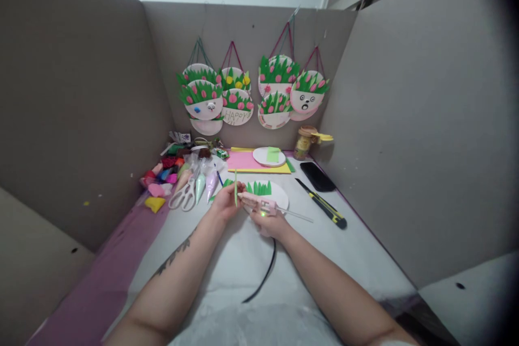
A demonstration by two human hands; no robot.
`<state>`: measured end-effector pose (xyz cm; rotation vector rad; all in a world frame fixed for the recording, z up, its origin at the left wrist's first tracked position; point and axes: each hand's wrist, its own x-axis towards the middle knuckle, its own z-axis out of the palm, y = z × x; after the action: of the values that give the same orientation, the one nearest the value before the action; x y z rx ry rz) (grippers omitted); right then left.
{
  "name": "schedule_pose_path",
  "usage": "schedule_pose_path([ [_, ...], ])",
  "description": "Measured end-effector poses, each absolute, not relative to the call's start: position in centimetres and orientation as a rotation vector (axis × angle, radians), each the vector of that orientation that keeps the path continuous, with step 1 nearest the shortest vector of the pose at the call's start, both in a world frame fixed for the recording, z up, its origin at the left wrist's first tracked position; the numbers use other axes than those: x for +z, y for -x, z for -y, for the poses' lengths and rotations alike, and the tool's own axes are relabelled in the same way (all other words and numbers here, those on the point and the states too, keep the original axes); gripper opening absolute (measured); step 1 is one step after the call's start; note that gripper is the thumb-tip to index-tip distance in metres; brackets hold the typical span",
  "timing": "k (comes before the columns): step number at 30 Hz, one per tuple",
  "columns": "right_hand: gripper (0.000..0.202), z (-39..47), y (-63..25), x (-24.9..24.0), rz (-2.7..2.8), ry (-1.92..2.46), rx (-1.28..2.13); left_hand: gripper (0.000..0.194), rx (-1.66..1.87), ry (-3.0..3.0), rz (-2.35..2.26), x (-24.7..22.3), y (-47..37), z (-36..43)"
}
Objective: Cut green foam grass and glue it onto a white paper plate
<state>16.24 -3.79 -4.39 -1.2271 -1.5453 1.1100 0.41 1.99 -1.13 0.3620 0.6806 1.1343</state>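
My left hand (227,200) is closed on a narrow light green paper strip (235,189), held upright and seen nearly edge-on. In my right hand (268,224) is a pale pink hot glue gun (259,204) with a lit green light. Its nozzle points left and is close to the strip; whether they touch I cannot tell. A clear glue stick (298,215) juts from the gun's back, and a black cord (263,278) trails toward me. Behind the gun lies a white paper plate (279,193) with green paper grass (259,188) on it.
White scissors (184,195), piping bags (200,185) and colourful clay packets (156,189) lie left. A utility knife (322,204) and black phone (318,176) lie right, near a jar (304,143). Coloured paper (241,161) and another plate (261,158) are behind. Decorated plates (205,100) hang on the back panel.
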Motion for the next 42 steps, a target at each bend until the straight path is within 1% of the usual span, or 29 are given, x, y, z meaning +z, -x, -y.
schedule_pose_path([
  [6,0.010,4.1,-16.1,-3.7,1.555,1.250,1.127,0.011,1.128,-0.321,-0.676,-1.0,-0.2,-2.1],
  [14,0.018,4.3,-16.4,-4.3,1.566,1.472,1.153,0.016,1.147,-0.289,-0.692,-1.0,0.3,-2.4],
  [18,0.017,4.3,-16.4,-4.9,1.520,1.452,1.191,0.012,1.149,-0.303,-0.670,-1.3,0.6,-2.8],
  [21,0.017,4.2,-16.4,-4.9,1.574,1.406,1.137,0.009,1.157,-0.313,-0.672,-1.5,0.8,-3.0],
  [27,0.017,4.2,-16.4,-4.3,1.704,1.368,1.056,0.009,1.143,-0.308,-0.687,-1.7,1.1,-3.3],
  [32,0.015,4.3,-16.3,-4.5,1.664,1.349,1.125,0.009,1.155,-0.291,-0.712,-1.6,1.2,-3.2],
  [38,0.018,4.4,-16.4,-4.9,1.605,1.389,1.231,0.008,1.165,-0.277,-0.738,-1.5,1.2,-3.2],
  [42,0.019,4.4,-16.4,-4.9,1.567,1.438,1.240,0.009,1.176,-0.269,-0.741,-1.4,1.2,-3.2],
])
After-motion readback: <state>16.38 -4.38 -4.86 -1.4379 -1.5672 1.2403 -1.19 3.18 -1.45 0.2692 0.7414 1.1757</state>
